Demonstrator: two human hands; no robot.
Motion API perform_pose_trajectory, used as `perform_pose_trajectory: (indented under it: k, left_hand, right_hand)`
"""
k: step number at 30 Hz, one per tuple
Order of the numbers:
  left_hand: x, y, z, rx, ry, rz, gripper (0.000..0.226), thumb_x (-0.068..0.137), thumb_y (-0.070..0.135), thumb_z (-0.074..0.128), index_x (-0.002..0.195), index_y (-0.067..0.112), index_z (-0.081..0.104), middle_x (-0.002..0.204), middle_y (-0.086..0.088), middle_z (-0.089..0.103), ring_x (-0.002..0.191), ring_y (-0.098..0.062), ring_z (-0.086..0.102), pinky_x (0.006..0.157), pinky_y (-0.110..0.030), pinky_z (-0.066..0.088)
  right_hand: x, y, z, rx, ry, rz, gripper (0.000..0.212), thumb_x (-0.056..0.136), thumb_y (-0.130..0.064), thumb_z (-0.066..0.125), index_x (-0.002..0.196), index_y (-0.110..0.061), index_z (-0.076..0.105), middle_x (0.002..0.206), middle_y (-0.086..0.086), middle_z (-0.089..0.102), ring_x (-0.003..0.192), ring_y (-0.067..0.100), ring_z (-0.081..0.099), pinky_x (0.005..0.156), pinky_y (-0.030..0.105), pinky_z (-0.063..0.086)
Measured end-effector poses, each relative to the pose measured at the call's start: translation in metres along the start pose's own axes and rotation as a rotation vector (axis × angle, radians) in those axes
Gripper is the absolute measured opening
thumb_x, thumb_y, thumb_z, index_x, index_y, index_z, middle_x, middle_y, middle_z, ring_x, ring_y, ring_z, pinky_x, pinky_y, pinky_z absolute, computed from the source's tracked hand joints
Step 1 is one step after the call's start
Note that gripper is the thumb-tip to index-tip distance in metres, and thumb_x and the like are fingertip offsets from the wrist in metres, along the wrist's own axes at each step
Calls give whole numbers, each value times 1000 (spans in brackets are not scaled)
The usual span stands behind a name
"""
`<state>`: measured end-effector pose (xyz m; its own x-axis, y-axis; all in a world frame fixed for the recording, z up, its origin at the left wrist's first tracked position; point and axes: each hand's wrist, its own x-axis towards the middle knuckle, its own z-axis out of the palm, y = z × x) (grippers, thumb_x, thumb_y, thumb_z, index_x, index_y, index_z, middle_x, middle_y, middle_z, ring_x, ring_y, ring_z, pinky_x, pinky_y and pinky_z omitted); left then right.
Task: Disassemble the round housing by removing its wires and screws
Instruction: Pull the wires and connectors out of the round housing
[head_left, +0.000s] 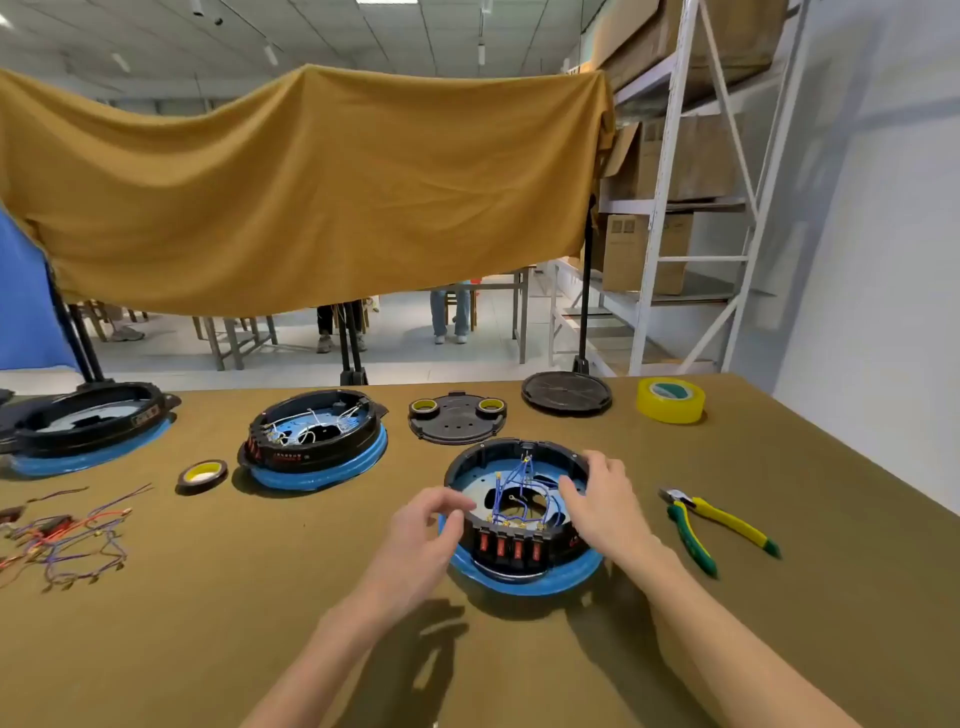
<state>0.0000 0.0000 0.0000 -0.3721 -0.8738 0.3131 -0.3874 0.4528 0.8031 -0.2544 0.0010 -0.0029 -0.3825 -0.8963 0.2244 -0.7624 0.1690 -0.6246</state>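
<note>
While blue wires (519, 488) remain inside, the round black housing on its blue base (519, 525) sits close | left hand (431, 525) loosely curled at rim, right hand (597, 499) relaxed on edge, steadying | green-and-yellow-handled cutters (711, 522) within reach.

You have: 3 round housings, one (519, 519) between your hands, two (317, 441) (88, 426) left of them | 2 black lids (457, 418) (566, 393) beyond | 4 tape rolls (670, 400) (202, 475) (423, 407) (491, 406) | 1 pair of cutters (717, 525) right | 1 wire pile (67, 535) far left
</note>
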Motion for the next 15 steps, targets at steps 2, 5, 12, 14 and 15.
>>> perform_pose_trajectory:
  k: [2,5,12,14,15]
  left_hand:
    - [26,-1,9,91,22,-17,18,106,22,52,111,36,63,113,21,63,111,5,57,95,-19,47]
    - [60,-7,21,238,-21,0,23,106,26,50,124,29,64,123,14,63,121,-5,54,110,-32,44]
    - [59,-28,31,477,-44,141,29,102,46,44,119,36,65,113,23,66,105,10,49,99,-25,26]
    - [57,-30,29,447,-20,201,30,99,50,42,106,35,66,101,23,64,100,7,51,93,-27,31]
    - [59,-31,27,433,3,223,26,99,47,45,102,33,67,101,22,63,100,4,52,94,-28,34]
  right_hand:
    - [17,1,6,-60,-84,45,57,103,-40,48,150,-12,34,145,17,41,125,33,51,106,46,44]
    - [38,8,13,-22,-175,34,56,103,-34,51,151,-15,31,143,15,45,119,30,55,99,42,48]
    - [54,29,1,59,-339,-124,57,96,-16,60,149,-19,38,145,2,52,126,16,51,105,29,40]
    - [59,24,-4,75,-412,-183,58,94,-14,63,148,-20,42,143,2,53,128,18,52,111,36,42]
    - [62,20,-4,77,-422,-203,58,93,-15,65,147,-20,43,142,1,54,127,17,53,111,37,42]
